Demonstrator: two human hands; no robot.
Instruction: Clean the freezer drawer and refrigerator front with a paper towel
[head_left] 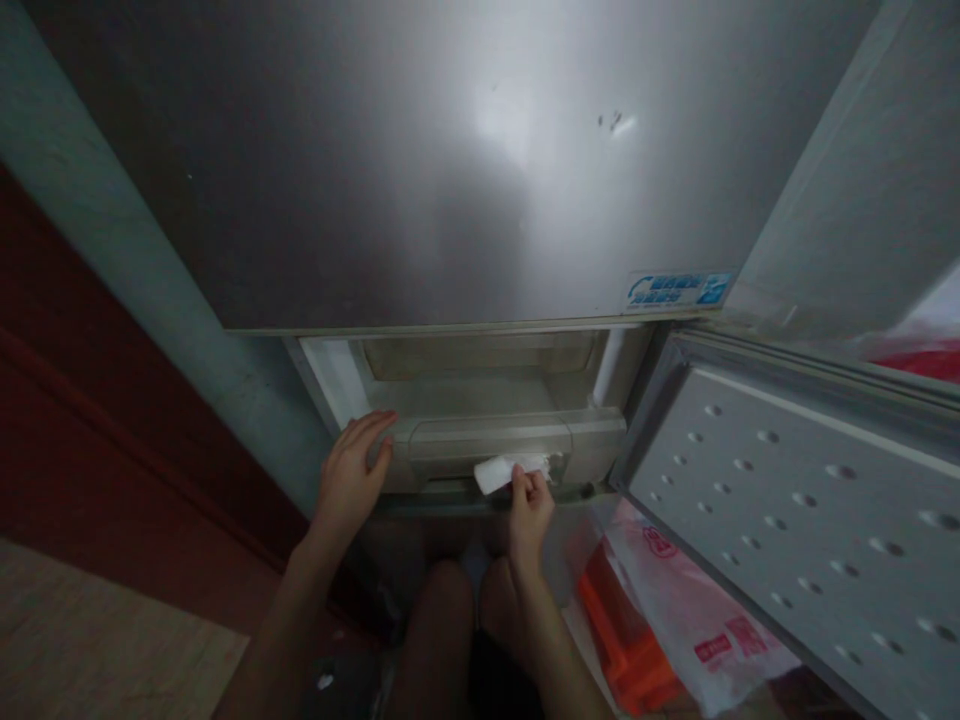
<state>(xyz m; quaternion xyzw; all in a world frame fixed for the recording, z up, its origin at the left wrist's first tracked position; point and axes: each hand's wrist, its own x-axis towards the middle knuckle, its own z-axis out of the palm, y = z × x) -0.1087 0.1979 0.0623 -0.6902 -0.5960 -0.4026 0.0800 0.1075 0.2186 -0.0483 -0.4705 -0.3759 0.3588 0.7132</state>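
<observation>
My right hand (531,510) pinches a folded white tissue (499,473) against the front of a pale fridge drawer (442,440), near its right side. My left hand (356,465) has its fingers stretched out at the drawer's upper left corner, thumb apart, holding nothing. Whether its fingertips touch the drawer edge I cannot tell. The drawer is pulled partly out of the lower compartment, and its inner floor (465,390) shows behind the front panel.
The grey upper fridge door (375,180) is closed above. At right the lower door (780,500) stands swung out. Below it are a white and red plastic bag (690,610) and an orange container (622,630). A reddish-brown door frame (112,400) stands at left.
</observation>
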